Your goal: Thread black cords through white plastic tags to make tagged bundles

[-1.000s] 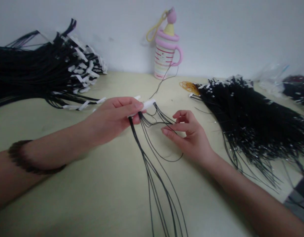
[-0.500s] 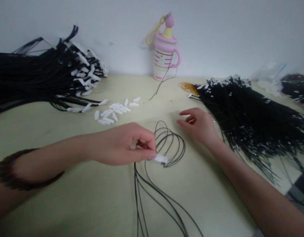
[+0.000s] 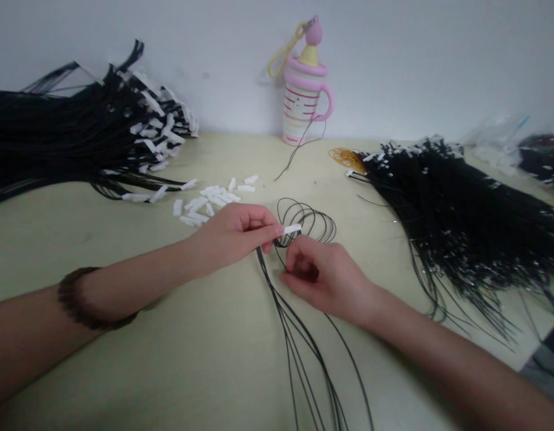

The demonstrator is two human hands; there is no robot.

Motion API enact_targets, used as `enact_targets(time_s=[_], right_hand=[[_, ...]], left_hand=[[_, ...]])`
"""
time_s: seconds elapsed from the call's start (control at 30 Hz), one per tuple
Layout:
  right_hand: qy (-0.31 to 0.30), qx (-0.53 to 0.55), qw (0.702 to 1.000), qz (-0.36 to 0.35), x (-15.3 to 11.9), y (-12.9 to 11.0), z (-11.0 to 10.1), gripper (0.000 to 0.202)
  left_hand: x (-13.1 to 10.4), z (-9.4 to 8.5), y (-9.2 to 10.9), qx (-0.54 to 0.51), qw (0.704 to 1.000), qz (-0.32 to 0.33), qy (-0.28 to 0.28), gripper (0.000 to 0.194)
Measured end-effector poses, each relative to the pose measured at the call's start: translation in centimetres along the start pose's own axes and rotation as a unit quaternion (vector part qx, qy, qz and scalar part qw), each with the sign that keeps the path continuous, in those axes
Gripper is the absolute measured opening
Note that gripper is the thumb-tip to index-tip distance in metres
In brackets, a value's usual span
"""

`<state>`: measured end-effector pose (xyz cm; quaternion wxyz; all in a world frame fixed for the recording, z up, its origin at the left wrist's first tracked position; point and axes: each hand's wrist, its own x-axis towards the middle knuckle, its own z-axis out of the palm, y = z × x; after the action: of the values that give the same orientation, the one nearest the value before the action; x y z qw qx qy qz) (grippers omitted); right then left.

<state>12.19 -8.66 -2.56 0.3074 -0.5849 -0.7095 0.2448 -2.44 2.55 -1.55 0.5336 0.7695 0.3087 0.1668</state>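
A small white connector [image 3: 291, 229] sticks out from between the thumb and fingers of my left hand [image 3: 236, 236], which is pinched closed on it. From beneath that hand several thin black wires [image 3: 277, 299] run down the table. Behind the connector, the same kind of wire spreads in loose loops [image 3: 321, 221]. My right hand [image 3: 328, 275] is just below and right of the connector, its fingers curled. One black wire passes into its thumb and fingertips and comes out below the palm. The exact grip inside this hand is partly hidden.
Loose white connectors [image 3: 214, 196] lie behind my left hand. A bundle of black wires with white ends [image 3: 56, 131] is at the left, another dark bundle [image 3: 456, 203] at the right. A pink-handled cup [image 3: 299, 108] stands by the wall, near orange loops [image 3: 346, 157].
My left hand has moved up and away from me with the white connector. My right hand has come in leftward and down, closing around a black wire beside it.
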Motion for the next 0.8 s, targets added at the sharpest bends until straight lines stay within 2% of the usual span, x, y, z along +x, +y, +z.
enact_targets(time_s=[0.07, 0.13, 0.17, 0.23, 0.3, 0.37, 0.43, 0.53, 0.6, 0.63, 0.67, 0.73, 0.8], right_hand=[[-0.045, 0.146, 0.988, 0.022, 0.3, 0.2, -1.3, 0.01], [-0.079, 0.259, 0.961, 0.058, 0.4, 0.2, -3.7, 0.006], [-0.064, 0.286, 0.953, 0.074, 0.4, 0.1, -5.1, 0.014], [0.052, 0.264, 0.956, 0.117, 0.2, 0.1, -8.0, 0.043], [0.173, 0.207, 0.955, 0.123, 0.1, 0.4, -10.5, 0.063], [0.267, 0.174, 0.941, 0.115, 0.2, 1.1, -12.3, 0.064], [0.343, 0.183, 0.916, 0.103, 0.5, 2.2, -13.2, 0.066], [0.435, 0.244, 0.862, 0.088, 1.2, 3.7, -12.5, 0.053], [0.465, 0.247, 0.848, 0.065, 1.5, 3.9, -10.9, 0.028], [0.461, 0.225, 0.857, 0.049, 1.6, 3.7, -9.8, 0.014], [0.439, 0.186, 0.878, 0.032, 1.6, 3.4, -8.5, 0.009], [0.341, 0.111, 0.933, 0.02, 1.3, 2.4, -6.1, 0.02], [0.243, 0.077, 0.967, 0.022, 1.0, 1.4, -3.9, 0.017]], left_hand=[[0.1, -0.1, 0.0, -0.012, 1.0, -0.022, 0.012, 0.02], [0.2, -0.2, -0.2, -0.046, 0.998, -0.041, 0.02, 0.021], [0.3, -0.3, -0.2, -0.066, 0.996, -0.049, 0.022, 0.022], [0.5, -0.5, -0.3, -0.101, 0.993, -0.059, 0.03, 0.022], [0.6, -0.5, -0.4, -0.115, 0.99, -0.068, 0.041, 0.021], [0.7, -0.5, -0.3, -0.116, 0.989, -0.072, 0.051, 0.021], [0.7, -0.5, -0.3, -0.116, 0.99, -0.07, 0.051, 0.021], [0.7, -0.5, -0.4, -0.115, 0.99, -0.065, 0.046, 0.021], [0.6, -0.5, -0.5, -0.113, 0.991, -0.065, 0.044, 0.021], [0.6, -0.5, -0.5, -0.113, 0.99, -0.065, 0.044, 0.02], [0.6, -0.5, -0.5, -0.113, 0.99, -0.066, 0.044, 0.019], [0.7, -0.5, -0.5, -0.115, 0.99, -0.068, 0.048, 0.019], [0.7, -0.4, -0.5, -0.116, 0.99, -0.066, 0.051, 0.019]])
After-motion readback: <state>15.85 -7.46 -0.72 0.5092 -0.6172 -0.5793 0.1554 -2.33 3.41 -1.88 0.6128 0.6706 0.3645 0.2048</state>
